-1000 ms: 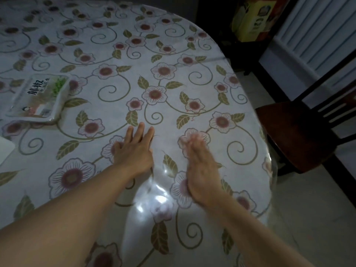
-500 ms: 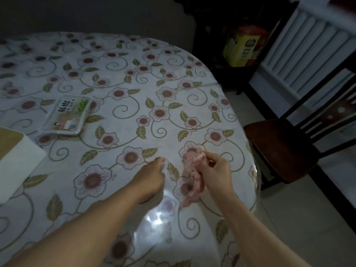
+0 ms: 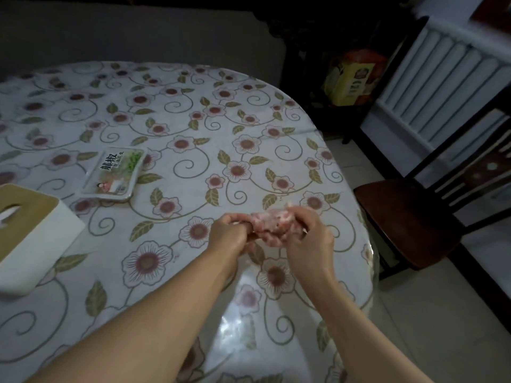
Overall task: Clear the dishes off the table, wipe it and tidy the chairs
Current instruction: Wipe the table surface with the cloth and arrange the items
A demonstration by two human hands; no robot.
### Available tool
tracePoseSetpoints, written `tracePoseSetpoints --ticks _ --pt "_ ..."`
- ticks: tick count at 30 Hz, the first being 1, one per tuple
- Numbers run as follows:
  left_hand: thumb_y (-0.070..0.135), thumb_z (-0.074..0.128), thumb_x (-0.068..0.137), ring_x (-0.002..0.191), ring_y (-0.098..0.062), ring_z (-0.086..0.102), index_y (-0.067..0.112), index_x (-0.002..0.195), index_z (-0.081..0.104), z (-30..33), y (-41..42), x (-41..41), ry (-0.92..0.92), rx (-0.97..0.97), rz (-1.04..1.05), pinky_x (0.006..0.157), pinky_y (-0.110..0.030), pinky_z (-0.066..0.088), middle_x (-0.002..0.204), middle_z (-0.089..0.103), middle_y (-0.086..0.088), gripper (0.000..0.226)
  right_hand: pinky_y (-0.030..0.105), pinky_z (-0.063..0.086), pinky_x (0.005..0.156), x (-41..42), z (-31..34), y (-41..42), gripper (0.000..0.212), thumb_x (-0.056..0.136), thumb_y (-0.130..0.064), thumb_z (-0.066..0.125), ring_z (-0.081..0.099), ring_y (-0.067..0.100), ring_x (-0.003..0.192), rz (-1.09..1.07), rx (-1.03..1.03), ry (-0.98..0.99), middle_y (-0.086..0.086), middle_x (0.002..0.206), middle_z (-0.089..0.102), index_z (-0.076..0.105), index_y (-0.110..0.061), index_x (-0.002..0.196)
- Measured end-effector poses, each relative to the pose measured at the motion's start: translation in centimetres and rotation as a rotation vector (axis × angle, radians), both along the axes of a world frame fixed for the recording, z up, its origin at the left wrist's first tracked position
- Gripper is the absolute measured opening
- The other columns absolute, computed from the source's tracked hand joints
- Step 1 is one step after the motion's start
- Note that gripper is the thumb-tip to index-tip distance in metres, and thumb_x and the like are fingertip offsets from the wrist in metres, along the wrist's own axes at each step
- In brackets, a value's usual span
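A pink cloth (image 3: pixel 272 226) is held bunched between both hands just above the near right part of the table (image 3: pixel 193 128). The left hand (image 3: pixel 229 233) is curled on its left end, fingers pinched together on the fabric; the right hand (image 3: pixel 307 239) is wrapped round its right side, fingers clamped on it. A second ago both palms lay flat on the floral cover and the cloth was pressed under the right one; since then it has been lifted and gathered up. This is judged to mean that a wiping pass is finished or the cloth is being refolded for another. No dishes are seen. Further left a white tissue box (image 3: pixel 30 236) stands, and beyond it a sealed food tray (image 3: pixel 113 175) lies, both untouched. To the right a dark chair (image 3: pixel 409 219) stands pulled out, not yet tidied.
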State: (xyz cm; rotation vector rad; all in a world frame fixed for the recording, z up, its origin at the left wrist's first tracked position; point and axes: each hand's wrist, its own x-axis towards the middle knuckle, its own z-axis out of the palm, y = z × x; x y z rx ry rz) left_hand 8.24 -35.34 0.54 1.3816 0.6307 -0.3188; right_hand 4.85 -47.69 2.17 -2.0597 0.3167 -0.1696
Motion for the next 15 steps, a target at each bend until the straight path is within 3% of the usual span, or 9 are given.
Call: tracePoseSetpoints --ticks 1,3,5,7,9,12,14,15 --pt "0.0 0.055 0.089 0.059 -0.014 0.066 0.017 0.084 0.059 -0.2 0.0 0.2 0.001 -0.019 -0.013 0.064 -0.03 0.052 0.079 0.068 -0.005 0.019 0.005 0.046 0.078 -0.4 -0.4 0.0 0.039 0.085 0.007 0.052 0.056 -0.001 0.092 0.071 -0.078 -0.002 -0.002 0.112 0.061 0.062 -0.014 0.116" --pt "0.0 0.057 0.088 0.067 -0.019 0.064 0.019 0.087 0.06 -0.5 -0.4 0.5 0.009 -0.053 -0.064 0.067 -0.033 0.053 0.085 0.068 -0.011 0.019 0.016 0.037 0.101 -0.8 -1.5 0.2 0.042 0.083 -0.001 0.06 0.05 0.011 0.114 0.235 -0.228 -0.007 0.003 0.129 0.055 0.059 -0.01 0.124" --pt "-0.002 0.059 0.086 0.066 -0.02 0.062 0.02 0.092 0.059 -1.1 -1.0 0.6 0.028 -0.051 -0.112 0.064 -0.032 0.052 0.085 0.067 -0.013 0.022 0.028 0.029 0.111 -1.0 -2.6 0.4 0.052 0.085 -0.011 0.063 0.036 0.017 0.132 0.336 -0.259 0.024 0.004 0.143 0.042 0.049 -0.01 0.135" --pt "-0.003 0.061 0.084 0.064 -0.022 0.061 0.018 0.098 0.057 -1.8 -1.5 0.6 0.049 -0.02 -0.179 0.066 -0.036 0.052 0.083 0.066 -0.013 0.026 0.031 0.041 0.099 -0.9 -3.5 0.2 0.047 0.086 -0.005 0.056 0.046 0.02 0.123 0.33 -0.251 0.049 0.004 0.137 0.046 0.047 -0.011 0.132" --pt "0.0 0.066 0.082 0.069 -0.024 0.064 0.017 0.106 0.055 -2.6 -2.0 0.8 0.043 0.054 -0.263 0.077 -0.04 0.054 0.087 0.068 -0.013 0.032 0.034 0.048 0.077 -0.7 -4.5 -0.5 0.04 0.082 0.004 0.05 0.055 0.021 0.098 0.306 -0.289 0.019 0.005 0.119 0.053 0.051 -0.014 0.117" --pt "0.002 0.065 0.08 0.093 -0.021 0.066 0.019 0.12 0.05 -3.9 -1.6 1.2 -0.058 0.351 -0.413 0.087 -0.042 0.055 0.108 0.068 -0.004 0.046 0.028 0.043 0.073 0.7 -5.8 -2.7 0.051 0.076 0.01 0.054 0.052 0.022 0.101 0.189 -0.411 -0.009 0.003 0.117 0.052 0.055 -0.019 0.118" --pt "0.003 0.059 0.082 0.113 -0.02 0.056 0.022 0.127 0.046 -4.8 -0.9 1.3 -0.166 0.723 -0.533 0.094 -0.039 0.048 0.126 0.058 0.001 0.051 0.027 0.039 0.086 1.7 -7.6 -5.2 0.061 0.08 0.003 0.055 0.041 0.024 0.12 0.143 -0.57 0.073 0.004 0.136 0.042 0.046 -0.02 0.135" --pt "0.006 0.057 0.085 0.123 -0.021 0.048 0.023 0.131 0.043 -5.1 -0.4 1.1 -0.235 0.948 -0.598 0.099 -0.04 0.043 0.135 0.051 0.001 0.051 0.031 0.034 0.1 2.0 -8.5 -6.2 0.063 0.085 -0.007 0.053 0.03 0.027 0.132 0.171 -0.636 0.144 0.006 0.147 0.03 0.034 -0.019 0.144"
